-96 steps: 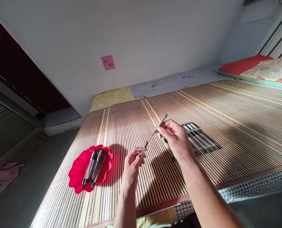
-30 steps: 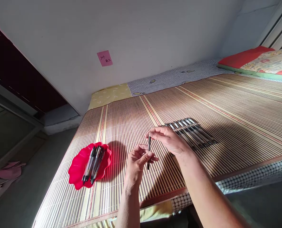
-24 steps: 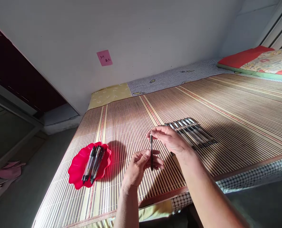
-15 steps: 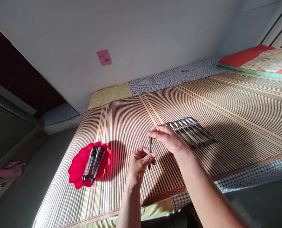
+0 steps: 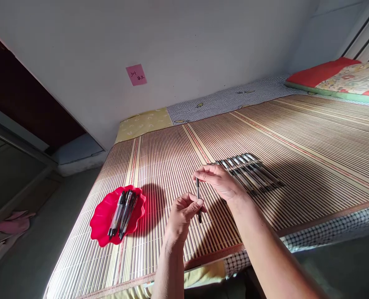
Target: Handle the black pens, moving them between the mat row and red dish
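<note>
Between my two hands a slim dark pen (image 5: 198, 192) is held nearly upright above the mat. My left hand (image 5: 184, 211) pinches its lower part between thumb and fingers, the black end poking out below. At the top end, the fingertips of my right hand (image 5: 217, 180) are closed on the pen. Just behind my right hand lies a row of several clear-barrelled black pens (image 5: 249, 172), side by side, partly hidden by that hand. Left of my hands, a red scalloped plate (image 5: 101, 218) carries a few more pens (image 5: 122, 214).
A striped bamboo mat (image 5: 159, 166) covers the bed. Folded red and floral bedding (image 5: 336, 79) rests at the far right. A pink note (image 5: 136, 74) is stuck on the white wall behind. The bed's front edge runs close below my forearms.
The pen's lower end has swung slightly to the right, along with my left fingertips. My right hand stays almost where it was.
</note>
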A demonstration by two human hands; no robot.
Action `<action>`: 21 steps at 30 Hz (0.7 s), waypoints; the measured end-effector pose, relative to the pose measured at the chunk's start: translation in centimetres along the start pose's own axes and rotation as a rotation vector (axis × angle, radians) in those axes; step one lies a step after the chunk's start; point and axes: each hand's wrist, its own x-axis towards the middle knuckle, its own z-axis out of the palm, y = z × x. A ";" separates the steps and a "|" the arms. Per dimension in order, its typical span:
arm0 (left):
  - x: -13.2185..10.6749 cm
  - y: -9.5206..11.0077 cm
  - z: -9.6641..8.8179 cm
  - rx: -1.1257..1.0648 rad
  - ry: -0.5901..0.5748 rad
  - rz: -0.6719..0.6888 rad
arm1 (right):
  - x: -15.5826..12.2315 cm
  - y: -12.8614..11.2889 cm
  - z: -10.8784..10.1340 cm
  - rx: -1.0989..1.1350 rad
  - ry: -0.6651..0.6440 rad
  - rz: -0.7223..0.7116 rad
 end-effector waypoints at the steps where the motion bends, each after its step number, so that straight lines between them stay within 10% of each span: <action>1: 0.1 -0.1 0.1 0.032 0.048 0.022 | 0.1 0.1 0.1 -0.023 0.011 -0.002; 15: 0.8 -0.7 -1.4 0.380 0.424 0.237 | 1.4 3.7 3.0 -0.080 0.147 -0.001; 21: 1.0 0.4 -4.3 0.266 0.506 0.280 | 0.7 4.0 2.7 -0.891 0.205 0.005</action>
